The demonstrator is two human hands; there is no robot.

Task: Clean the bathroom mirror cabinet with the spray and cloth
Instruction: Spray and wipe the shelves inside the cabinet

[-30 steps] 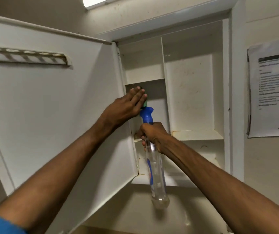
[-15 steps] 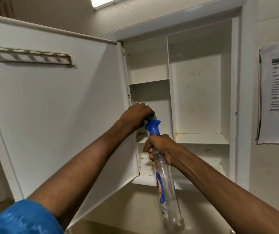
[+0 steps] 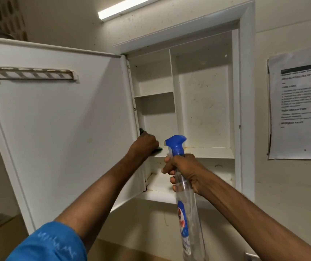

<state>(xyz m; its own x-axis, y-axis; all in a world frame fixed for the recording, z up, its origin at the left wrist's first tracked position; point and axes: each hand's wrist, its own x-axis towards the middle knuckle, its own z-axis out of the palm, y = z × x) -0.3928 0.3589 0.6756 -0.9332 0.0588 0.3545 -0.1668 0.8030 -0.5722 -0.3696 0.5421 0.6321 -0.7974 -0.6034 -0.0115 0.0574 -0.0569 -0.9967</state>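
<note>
In the head view, a white cabinet [image 3: 203, 110] is set in the wall at the middle of the frame, and its door [image 3: 60, 129] stands open to the left side of the frame. Inside there are shelves and one upright divider.

The left hand [image 3: 145, 145] is at the middle of the frame, at the left edge of the cabinet inside, on the middle shelf [image 3: 207, 152]. Its fingers are curled over a dark cloth [image 3: 158, 148] and press it on the shelf; only small parts of the cloth show at the top and at the right of the hand.

The right hand [image 3: 186, 172] is a little lower and to the right. It grips the neck of a clear spray bottle [image 3: 188, 213], with the fingers wrapped round it. The blue spray head [image 3: 175, 145] stands above the hand and points to the right. The bottle body goes down to the lower edge of the frame.

A lamp [image 3: 128, 8] shines at the top. A printed paper [image 3: 299, 108] hangs on the wall at the right. A blue sleeve [image 3: 51, 243] shows at the lower left.
</note>
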